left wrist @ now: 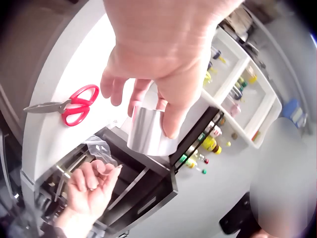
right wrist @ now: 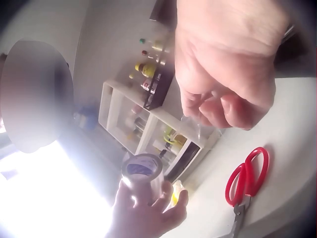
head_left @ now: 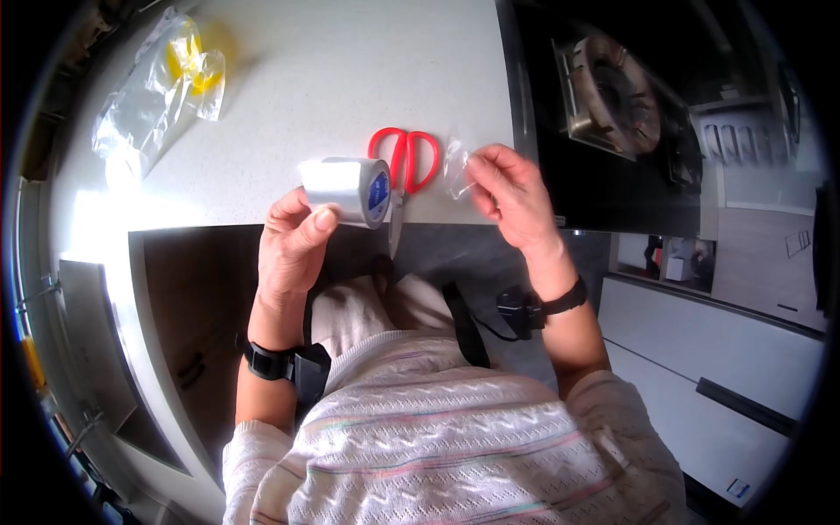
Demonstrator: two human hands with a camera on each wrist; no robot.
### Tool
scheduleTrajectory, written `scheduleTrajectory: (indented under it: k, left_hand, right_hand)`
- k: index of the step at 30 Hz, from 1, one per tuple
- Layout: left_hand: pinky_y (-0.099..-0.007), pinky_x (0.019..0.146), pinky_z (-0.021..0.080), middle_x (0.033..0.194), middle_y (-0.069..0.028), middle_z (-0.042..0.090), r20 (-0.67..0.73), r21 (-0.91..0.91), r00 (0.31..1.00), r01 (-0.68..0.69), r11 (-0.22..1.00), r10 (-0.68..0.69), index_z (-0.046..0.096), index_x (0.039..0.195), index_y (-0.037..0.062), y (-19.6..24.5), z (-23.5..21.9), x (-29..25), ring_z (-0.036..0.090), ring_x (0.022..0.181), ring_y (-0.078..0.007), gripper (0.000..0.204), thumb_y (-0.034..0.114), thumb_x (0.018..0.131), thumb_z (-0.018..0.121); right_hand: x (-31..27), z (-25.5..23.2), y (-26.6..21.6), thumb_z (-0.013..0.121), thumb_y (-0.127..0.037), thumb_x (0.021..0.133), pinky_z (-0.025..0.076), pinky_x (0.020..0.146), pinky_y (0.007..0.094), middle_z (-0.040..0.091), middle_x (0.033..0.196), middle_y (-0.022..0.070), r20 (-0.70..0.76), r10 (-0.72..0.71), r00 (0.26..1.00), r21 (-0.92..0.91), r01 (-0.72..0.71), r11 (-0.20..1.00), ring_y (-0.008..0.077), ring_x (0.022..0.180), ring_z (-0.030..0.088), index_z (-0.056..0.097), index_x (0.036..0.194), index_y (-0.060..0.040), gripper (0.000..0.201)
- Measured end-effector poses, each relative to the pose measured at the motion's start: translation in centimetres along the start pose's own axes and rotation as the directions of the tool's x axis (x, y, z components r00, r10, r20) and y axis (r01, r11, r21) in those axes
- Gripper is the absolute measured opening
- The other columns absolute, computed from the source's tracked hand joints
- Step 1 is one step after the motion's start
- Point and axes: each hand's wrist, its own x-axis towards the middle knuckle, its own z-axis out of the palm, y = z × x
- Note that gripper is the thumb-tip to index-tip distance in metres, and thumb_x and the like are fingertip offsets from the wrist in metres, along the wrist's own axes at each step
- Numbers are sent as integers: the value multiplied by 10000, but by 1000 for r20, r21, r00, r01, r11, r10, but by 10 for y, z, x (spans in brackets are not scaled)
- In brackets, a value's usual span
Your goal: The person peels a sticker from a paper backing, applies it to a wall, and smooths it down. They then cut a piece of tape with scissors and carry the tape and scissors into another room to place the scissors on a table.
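My left hand [head_left: 293, 241] grips a wide roll of silvery tape [head_left: 337, 188] with its thumb on the near side; a blue label shows inside the roll's core. To the right, my right hand [head_left: 516, 197] pinches a small crumpled piece of clear film [head_left: 457, 166] between thumb and fingers. Red-handled scissors [head_left: 409, 162] lie on the counter between the hands, blades toward my body and past the counter's edge. In the left wrist view the roll [left wrist: 148, 131] is held between thumb and fingers. The right wrist view shows curled fingers, with film [right wrist: 193, 124] partly behind them.
A clear plastic bag [head_left: 144, 114] with something yellow lies at the counter's [head_left: 289, 79] far left. On the right is a black stove with a round burner [head_left: 612, 96]. White drawers [head_left: 700, 376] stand at the lower right. Shelves with bottles [right wrist: 146, 69] show in the wrist views.
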Motion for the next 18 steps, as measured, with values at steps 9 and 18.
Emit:
scheduleTrajectory:
  k: [9,18]
  left_hand:
    - [-680,900,363,1194,-102,571,276,-321,958,170,932,-79,606,1120,110,-27,-9,13,363,1243,-425,490,386,733,725]
    - [-528,845,486,1192,-59,585,153,-362,988,27,932,31,655,1028,139,0,-22,-1,504,1139,-311,286,326,811,657]
  right_hand:
    - [-2,23,18,627,-149,861,302,394,162,545,697,-8,408,134,903,141,-207,968,28,482,432,622,923,-56,112]
    - [0,50,31,604,-151,879,319,411,155,553,704,24,403,290,868,-94,-275,957,26,489,442,603,904,-17,136]
